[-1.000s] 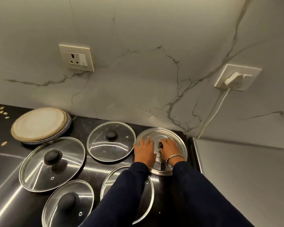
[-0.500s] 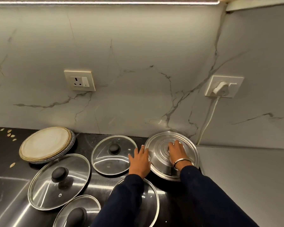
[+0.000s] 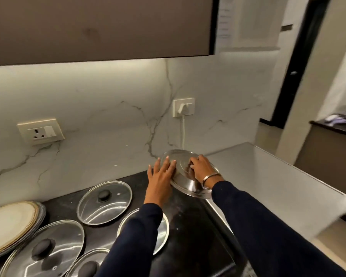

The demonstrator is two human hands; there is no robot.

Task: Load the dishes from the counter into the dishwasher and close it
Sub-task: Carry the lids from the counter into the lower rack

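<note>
The steel lid [image 3: 185,176] is tilted, between both hands above the black counter [image 3: 192,216]. The right hand [image 3: 203,169] curls over its top; the left hand [image 3: 161,177] presses its edge with straight fingers. Better to grip the rim firmly before carrying, since polished steel slips.

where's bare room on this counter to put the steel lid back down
The pale grey steel surface right of the round steel lid is bare up to the marble wall. A dark strip lies between both sleeves. Left is crowded: glass lids and stacked plates.
</note>
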